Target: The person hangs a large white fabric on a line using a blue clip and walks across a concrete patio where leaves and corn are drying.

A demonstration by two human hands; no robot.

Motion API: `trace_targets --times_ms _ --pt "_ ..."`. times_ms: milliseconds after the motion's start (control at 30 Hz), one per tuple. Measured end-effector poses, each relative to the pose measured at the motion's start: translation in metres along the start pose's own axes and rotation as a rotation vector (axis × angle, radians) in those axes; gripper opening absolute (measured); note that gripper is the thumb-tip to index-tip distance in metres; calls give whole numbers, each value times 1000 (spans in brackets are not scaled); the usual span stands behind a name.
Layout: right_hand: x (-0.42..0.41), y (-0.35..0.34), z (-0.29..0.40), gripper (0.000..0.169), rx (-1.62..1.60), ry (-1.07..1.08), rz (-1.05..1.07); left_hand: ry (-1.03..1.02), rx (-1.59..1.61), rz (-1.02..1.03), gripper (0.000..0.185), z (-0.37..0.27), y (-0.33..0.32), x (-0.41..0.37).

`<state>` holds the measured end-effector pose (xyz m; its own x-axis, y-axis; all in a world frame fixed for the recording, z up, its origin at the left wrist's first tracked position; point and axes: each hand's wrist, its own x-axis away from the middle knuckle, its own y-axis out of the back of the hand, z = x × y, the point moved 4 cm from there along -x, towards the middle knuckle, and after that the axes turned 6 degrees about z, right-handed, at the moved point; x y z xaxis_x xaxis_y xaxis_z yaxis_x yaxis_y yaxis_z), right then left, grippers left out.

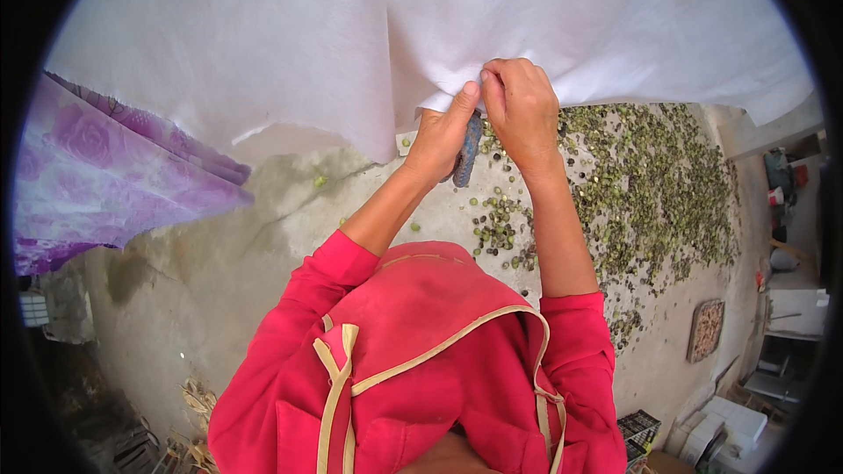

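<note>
A large white cloth [296, 46] hangs across the top of the view. My left hand [442, 138] grips its lower edge, thumb on top; the fingers are hidden under the cloth. My right hand [522, 102] pinches the same edge just to the right, fingertips close to the left thumb. Below and between the hands a shoe with a blue, patterned upper [468, 151] shows above the concrete floor. A red apron with cream trim [428, 289] covers my front.
Green and dark round fruits or husks [652, 191] lie scattered over the concrete floor [276, 276]. A purple floral cloth [99, 164] hangs at left. A tray of brown pieces [706, 330], a black crate [639, 431] and white containers [724, 424] stand at right.
</note>
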<state>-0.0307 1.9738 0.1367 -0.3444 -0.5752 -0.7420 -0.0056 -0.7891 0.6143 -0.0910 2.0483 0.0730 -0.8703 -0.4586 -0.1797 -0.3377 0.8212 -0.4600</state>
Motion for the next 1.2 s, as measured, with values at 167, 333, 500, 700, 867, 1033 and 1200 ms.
trace_targets --times_ms 167,333,500,700,867,1033,1200 --pt "4 0 -6 6 49 13 9 -30 -39 -3 35 2 -5 1" --pt "11 -1 -23 4 -408 -283 -17 170 60 -84 37 9 -6 0" --pt "23 3 -43 8 -871 -578 -106 231 254 -125 45 14 -5 -4" --pt "26 5 -51 7 -1003 -646 -157 231 296 -68 40 14 -6 -10" --pt "24 6 -50 7 -1006 -681 -177 298 184 38 48 11 -17 -12" --pt "17 12 -49 7 -1015 -659 -199 156 166 114 44 4 -29 -17" --pt "15 12 -46 7 -980 -662 -196 326 201 147 37 8 -24 -16"
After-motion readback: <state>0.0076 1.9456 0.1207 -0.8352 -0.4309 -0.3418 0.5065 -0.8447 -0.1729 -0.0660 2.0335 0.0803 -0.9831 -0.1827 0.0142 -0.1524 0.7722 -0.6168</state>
